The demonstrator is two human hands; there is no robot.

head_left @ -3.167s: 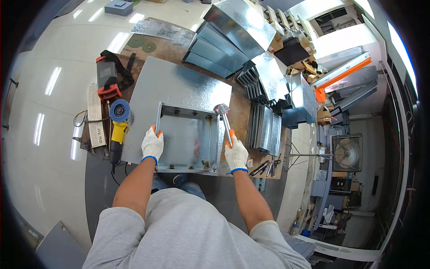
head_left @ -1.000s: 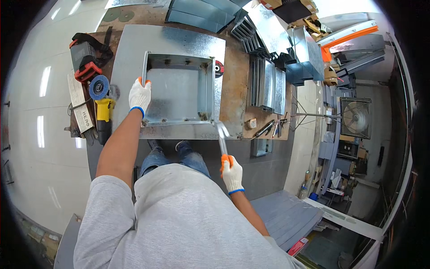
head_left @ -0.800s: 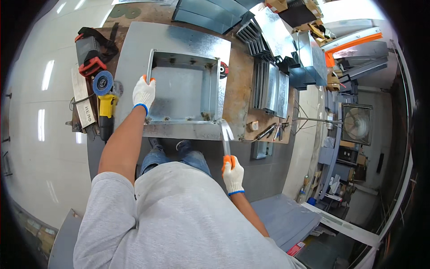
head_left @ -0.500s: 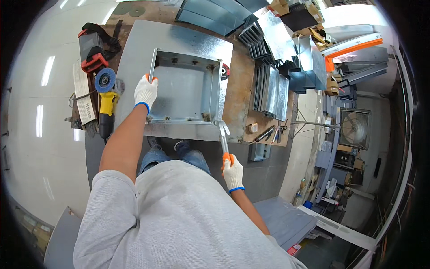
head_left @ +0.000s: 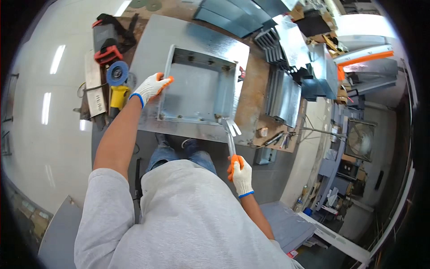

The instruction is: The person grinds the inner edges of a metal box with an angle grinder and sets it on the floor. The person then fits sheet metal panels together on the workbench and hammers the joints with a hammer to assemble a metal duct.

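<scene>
A shallow rectangular sheet-metal box (head_left: 192,85) lies with its hollow side up on a large grey metal sheet (head_left: 150,38). Dark weld marks show in its corners and along its walls. My left hand (head_left: 151,88), in a white knit glove with orange coating, is beside the box's left wall, fingers apart, their tips at the rim. In my right hand (head_left: 241,174), gloved alike, is a claw hammer (head_left: 231,139), gripped by its handle. The hammer's head is at the near right corner of the box; whether it touches the metal I cannot tell.
Left of the sheet lie a yellow angle grinder (head_left: 118,94) with a blue disc and a red-and-black welding helmet (head_left: 106,42). Bent metal panels (head_left: 283,96) are stacked on the right. Hand tools (head_left: 280,140) lie at the table's near right corner.
The whole view has shifted, carrying the table rightward. My left hand has loosened from the box's left wall and moved outward. My right hand still holds the claw hammer by the near right corner.
</scene>
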